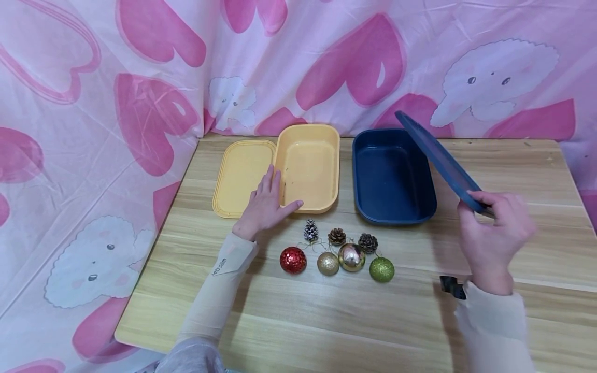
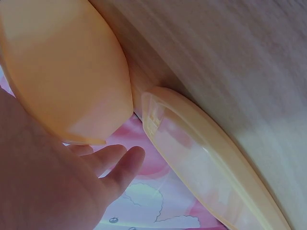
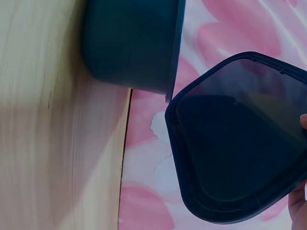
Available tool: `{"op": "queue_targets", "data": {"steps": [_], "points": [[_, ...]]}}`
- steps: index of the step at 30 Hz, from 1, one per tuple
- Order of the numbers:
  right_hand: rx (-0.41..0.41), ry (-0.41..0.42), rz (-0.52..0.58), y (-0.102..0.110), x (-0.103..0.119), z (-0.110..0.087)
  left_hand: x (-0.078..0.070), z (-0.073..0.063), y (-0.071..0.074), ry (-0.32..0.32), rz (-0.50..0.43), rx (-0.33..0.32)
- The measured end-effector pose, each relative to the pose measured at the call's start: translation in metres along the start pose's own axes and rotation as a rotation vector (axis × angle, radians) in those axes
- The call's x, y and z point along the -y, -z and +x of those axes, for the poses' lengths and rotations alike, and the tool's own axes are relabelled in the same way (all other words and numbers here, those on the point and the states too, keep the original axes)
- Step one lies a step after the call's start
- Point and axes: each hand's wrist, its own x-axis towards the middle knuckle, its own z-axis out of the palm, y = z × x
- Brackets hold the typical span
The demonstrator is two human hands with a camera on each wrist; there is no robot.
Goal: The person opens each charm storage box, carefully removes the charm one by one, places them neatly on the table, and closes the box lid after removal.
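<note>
My right hand (image 1: 496, 233) pinches the near edge of a dark blue lid (image 1: 440, 158), held tilted in the air at the right of the dark blue box (image 1: 394, 176). In the right wrist view the lid (image 3: 235, 139) shows its rimmed face beside the box's outer wall (image 3: 129, 43). My left hand (image 1: 266, 204), fingers spread and fairly straight, is at the near left side of the yellow box (image 1: 310, 171); whether it touches the wall I cannot tell. The yellow lid (image 1: 244, 176) lies flat left of that box. Both boxes stand without lids on them.
In front of the boxes lie pine cones (image 1: 337, 237) and several baubles: red (image 1: 293, 260), pale gold (image 1: 328, 263), shiny gold (image 1: 352, 257) and green (image 1: 382, 269). A black strap piece (image 1: 452, 287) shows by the right wrist. A pink patterned curtain (image 1: 261, 62) hangs behind the wooden table (image 1: 298, 321).
</note>
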Motion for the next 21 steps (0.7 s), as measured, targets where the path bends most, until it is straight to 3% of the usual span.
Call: {"op": "queue_targets", "data": {"steps": [21], "points": [[0.141, 0.211, 0.059, -0.015, 0.005, -0.013, 0.000, 0.000, 0.000, -0.001, 0.005, 0.000]]}}
